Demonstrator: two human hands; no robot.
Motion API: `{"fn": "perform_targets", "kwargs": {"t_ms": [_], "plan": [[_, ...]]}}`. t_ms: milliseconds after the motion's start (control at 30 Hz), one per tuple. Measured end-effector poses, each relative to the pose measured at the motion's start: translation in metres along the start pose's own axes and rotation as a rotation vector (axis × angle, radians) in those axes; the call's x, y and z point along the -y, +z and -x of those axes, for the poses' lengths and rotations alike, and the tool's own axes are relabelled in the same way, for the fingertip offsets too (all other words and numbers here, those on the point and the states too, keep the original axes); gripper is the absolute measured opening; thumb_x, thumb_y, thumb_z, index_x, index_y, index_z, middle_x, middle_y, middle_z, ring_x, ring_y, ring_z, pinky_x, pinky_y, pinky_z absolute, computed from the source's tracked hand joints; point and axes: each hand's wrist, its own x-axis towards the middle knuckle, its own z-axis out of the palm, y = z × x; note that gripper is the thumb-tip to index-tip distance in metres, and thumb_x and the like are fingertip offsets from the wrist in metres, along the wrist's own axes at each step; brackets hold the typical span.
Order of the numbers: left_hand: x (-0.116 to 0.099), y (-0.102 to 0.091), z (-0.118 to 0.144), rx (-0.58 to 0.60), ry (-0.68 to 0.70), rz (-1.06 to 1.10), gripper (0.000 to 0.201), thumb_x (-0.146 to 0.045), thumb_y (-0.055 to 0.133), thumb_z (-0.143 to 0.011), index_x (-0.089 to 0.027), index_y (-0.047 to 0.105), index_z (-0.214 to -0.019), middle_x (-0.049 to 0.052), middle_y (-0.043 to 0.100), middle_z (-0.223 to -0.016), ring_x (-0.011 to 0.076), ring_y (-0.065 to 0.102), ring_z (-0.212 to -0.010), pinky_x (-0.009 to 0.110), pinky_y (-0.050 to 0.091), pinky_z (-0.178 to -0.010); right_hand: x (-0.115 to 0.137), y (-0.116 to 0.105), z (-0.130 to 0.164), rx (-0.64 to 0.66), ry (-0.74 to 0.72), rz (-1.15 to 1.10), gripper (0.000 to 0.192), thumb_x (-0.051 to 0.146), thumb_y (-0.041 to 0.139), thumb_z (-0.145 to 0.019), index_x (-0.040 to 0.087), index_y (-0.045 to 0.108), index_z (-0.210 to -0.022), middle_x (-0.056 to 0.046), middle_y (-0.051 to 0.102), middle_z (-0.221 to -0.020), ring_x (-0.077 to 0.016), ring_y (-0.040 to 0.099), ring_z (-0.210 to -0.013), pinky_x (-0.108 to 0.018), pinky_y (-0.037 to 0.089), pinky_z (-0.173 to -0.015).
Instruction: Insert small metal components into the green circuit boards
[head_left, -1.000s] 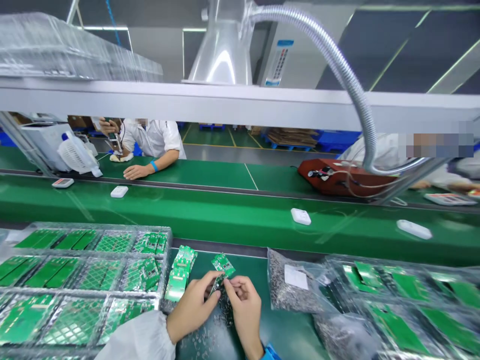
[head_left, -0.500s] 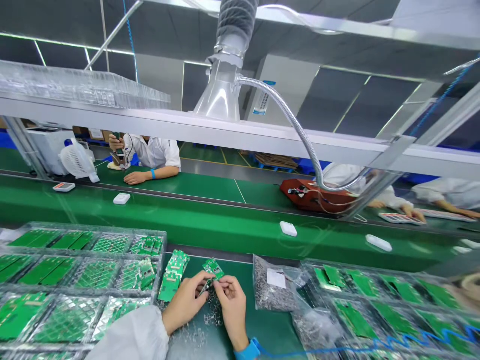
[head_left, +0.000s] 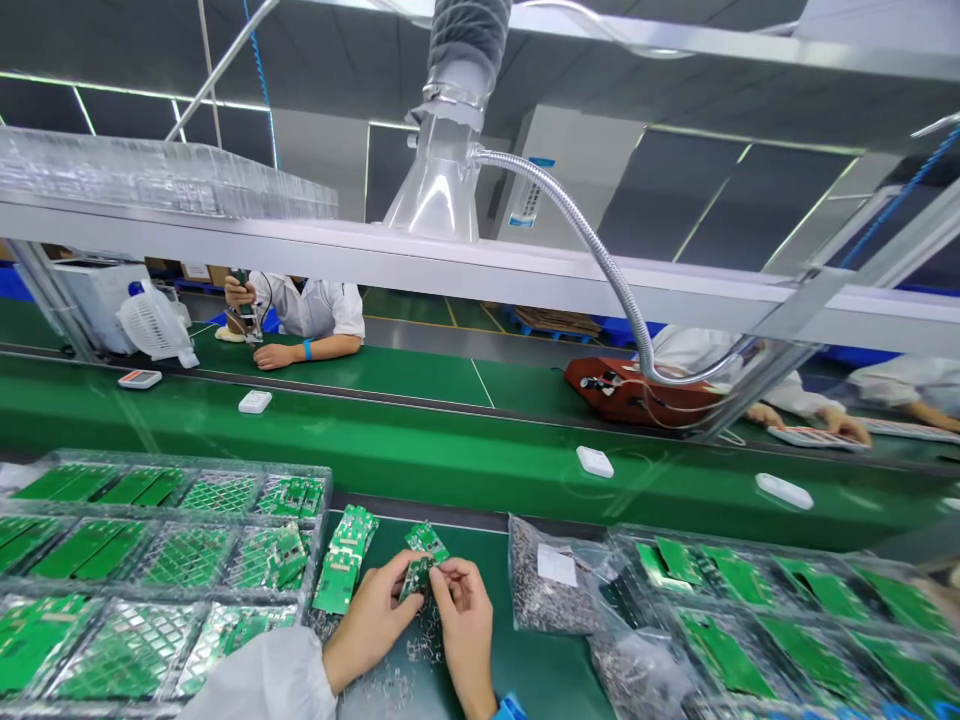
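My left hand (head_left: 376, 617) pinches a small green circuit board (head_left: 416, 577) by its left side. On the board's right edge are the closed fingertips of my right hand (head_left: 465, 622); any tiny part between them is too small to make out. Just beyond the fingers another small circuit board (head_left: 426, 540) lies on the green mat. A stack of larger green circuit boards (head_left: 341, 572) rests left of my hands. Small metal pieces (head_left: 424, 640) are scattered on the mat below the held board. A blue band circles my right wrist.
Clear plastic trays of circuit boards (head_left: 187, 512) fill the left; another such tray (head_left: 795, 620) stands at right. Bags of small parts (head_left: 551, 590) lie right of my hands. Beyond runs a green conveyor (head_left: 420, 445) carrying white devices (head_left: 595, 461). Co-workers (head_left: 322, 310) sit across it.
The held board has turned so that more of its face shows. White devices on the conveyor have shifted slightly to the right. Both hands stay in nearly the same place.
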Motion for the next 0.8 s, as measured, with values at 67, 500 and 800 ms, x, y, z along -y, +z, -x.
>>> {"fn": "perform_targets", "kwargs": {"t_ms": [67, 500, 800], "plan": [[-0.002, 0.000, -0.001, -0.026, 0.014, -0.034, 0.046, -0.019, 0.059, -0.086, -0.022, 0.062, -0.131, 0.008, 0.073, -0.121, 0.0253, 0.068, -0.112, 0.034, 0.054, -0.097, -0.001, 0.001, 0.000, -0.002, 0.016, -0.008, 0.038, 0.049, 0.077, -0.084, 0.020, 0.066, -0.106, -0.004, 0.068, -0.088, -0.0207, 0.067, -0.081, -0.032, 0.056, -0.077], [-0.029, -0.048, 0.013, 0.107, 0.024, -0.898, 0.081, -0.011, 0.065, -0.081, -0.032, 0.041, -0.155, 0.010, 0.052, -0.151, 0.0339, 0.047, -0.140, 0.053, 0.037, -0.118, 0.008, -0.017, -0.041, 0.156, 0.067, 0.150, 0.052, 0.062, 0.066, -0.087, 0.014, 0.072, -0.109, -0.010, 0.073, -0.085, -0.0236, 0.069, -0.078, -0.033, 0.058, -0.071], [-0.022, -0.067, 0.014, 0.138, -0.147, -1.358, 0.100, 0.012, 0.064, -0.065, -0.025, 0.041, -0.155, 0.019, 0.048, -0.154, 0.0365, 0.053, -0.135, 0.050, 0.043, -0.111, 0.006, -0.013, -0.093, 0.221, 0.000, 0.334, 0.038, 0.048, 0.066, -0.085, 0.018, 0.077, -0.107, -0.011, 0.071, -0.093, -0.0275, 0.064, -0.087, -0.041, 0.054, -0.082]]}}
